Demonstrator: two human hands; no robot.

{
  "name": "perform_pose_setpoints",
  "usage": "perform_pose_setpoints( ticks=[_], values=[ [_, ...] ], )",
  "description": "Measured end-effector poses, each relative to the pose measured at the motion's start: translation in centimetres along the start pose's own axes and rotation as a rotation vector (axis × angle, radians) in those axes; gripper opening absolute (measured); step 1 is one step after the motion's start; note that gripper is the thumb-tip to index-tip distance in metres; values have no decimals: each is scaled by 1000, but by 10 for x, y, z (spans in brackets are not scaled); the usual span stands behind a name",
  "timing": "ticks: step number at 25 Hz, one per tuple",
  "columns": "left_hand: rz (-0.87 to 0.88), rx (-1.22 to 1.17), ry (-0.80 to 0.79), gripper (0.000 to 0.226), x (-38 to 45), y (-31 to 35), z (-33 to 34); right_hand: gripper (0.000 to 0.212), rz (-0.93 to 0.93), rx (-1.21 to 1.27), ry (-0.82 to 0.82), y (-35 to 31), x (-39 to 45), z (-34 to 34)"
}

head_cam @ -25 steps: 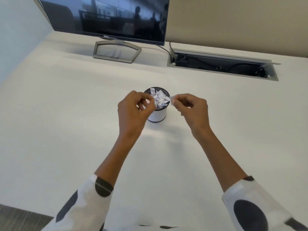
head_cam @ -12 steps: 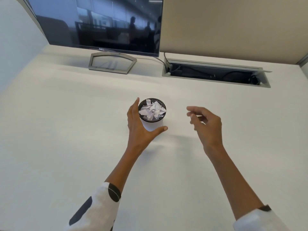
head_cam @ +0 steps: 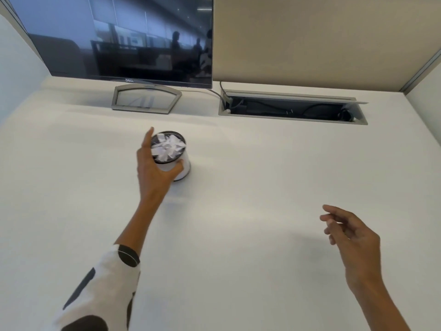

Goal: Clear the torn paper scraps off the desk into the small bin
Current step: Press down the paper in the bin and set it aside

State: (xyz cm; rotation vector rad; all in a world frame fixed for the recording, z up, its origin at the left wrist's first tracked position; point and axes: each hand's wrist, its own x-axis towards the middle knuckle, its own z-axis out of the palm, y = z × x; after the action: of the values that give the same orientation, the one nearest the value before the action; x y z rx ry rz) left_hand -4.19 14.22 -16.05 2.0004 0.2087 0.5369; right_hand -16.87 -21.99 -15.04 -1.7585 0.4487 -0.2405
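Note:
A small white bin (head_cam: pixel 185 170) with a dark rim stands on the white desk (head_cam: pixel 238 211), left of centre. White torn paper scraps (head_cam: pixel 168 148) fill its top. My left hand (head_cam: pixel 155 167) grips the bin from the left, thumb curled across its front wall and fingers round its far side. My right hand (head_cam: pixel 350 237) hovers over the desk at the right, well away from the bin, fingers loosely curled and holding nothing. I see no loose scraps on the desk.
A dark monitor (head_cam: pixel 119 39) on a grey stand (head_cam: pixel 145 99) sits at the back left. An open cable tray (head_cam: pixel 293 109) with cords is recessed at the back right. Partition walls close the back and sides.
My left hand went from pinching over the bin to gripping its side. My right hand let go of its scrap and drew back to the right, away from the bin.

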Motion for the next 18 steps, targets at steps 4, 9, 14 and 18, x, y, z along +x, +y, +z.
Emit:
perform_pose_setpoints(
  ticks=[4, 9, 14, 18],
  values=[
    [-50, 124, 107, 90, 24, -18, -27, 33, 20, 7, 56, 9, 1, -20],
    [-101, 218, 126, 91, 32, -34, -40, 34, 14, 23, 71, 14, 6, -23],
    [93, 541, 31, 98, 28, -35, -46, 31, 25, 75, 73, 17, 8, -23],
    [428, 875, -117, 80, 24, -33, -50, 22, 33, 145, 140, 16, 5, -25]
  ],
)
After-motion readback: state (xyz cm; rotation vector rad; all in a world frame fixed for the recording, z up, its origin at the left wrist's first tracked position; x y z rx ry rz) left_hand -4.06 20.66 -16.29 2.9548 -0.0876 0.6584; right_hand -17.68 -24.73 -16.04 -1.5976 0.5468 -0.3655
